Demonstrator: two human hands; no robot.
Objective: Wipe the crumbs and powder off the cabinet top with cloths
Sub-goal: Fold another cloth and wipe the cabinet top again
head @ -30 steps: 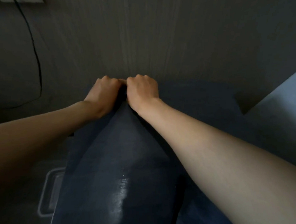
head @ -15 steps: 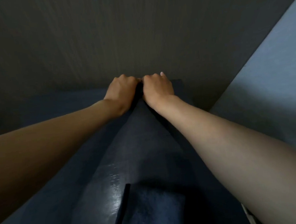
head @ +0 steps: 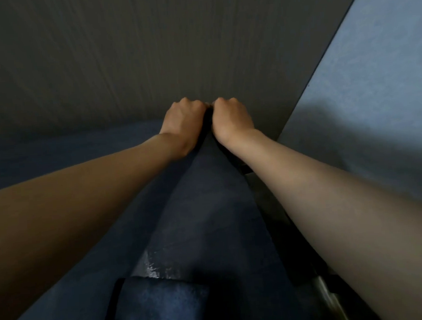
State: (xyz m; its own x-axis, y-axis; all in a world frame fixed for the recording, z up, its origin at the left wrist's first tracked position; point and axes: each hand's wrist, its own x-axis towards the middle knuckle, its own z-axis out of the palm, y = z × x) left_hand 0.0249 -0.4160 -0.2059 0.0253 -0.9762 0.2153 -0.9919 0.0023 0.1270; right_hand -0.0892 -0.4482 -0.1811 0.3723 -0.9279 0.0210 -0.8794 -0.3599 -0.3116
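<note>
A dark blue cloth (head: 208, 210) runs as a long raised fold from the bottom of the view up to the grey wood-grain back wall (head: 147, 51). My left hand (head: 184, 121) and my right hand (head: 232, 119) are side by side at the far end of the fold. Each is curled into a fist gripping the bunched cloth, knuckles almost touching the wall. A pale, shiny smear (head: 157, 266) shows on the cloth near me. The dim blue surface (head: 55, 155) spreads to the left under my left forearm. Crumbs cannot be made out in this light.
A light blue-grey side panel (head: 374, 86) rises on the right and meets the back wall just right of my right hand. A darker, rough-textured blue piece (head: 160, 310) lies at the bottom centre. A metallic strip (head: 326, 294) glints beneath my right forearm.
Both hands, still gripping the cloth, have shifted right along the back wall toward the corner. The black cable and the pale tray at the left have left the view.
</note>
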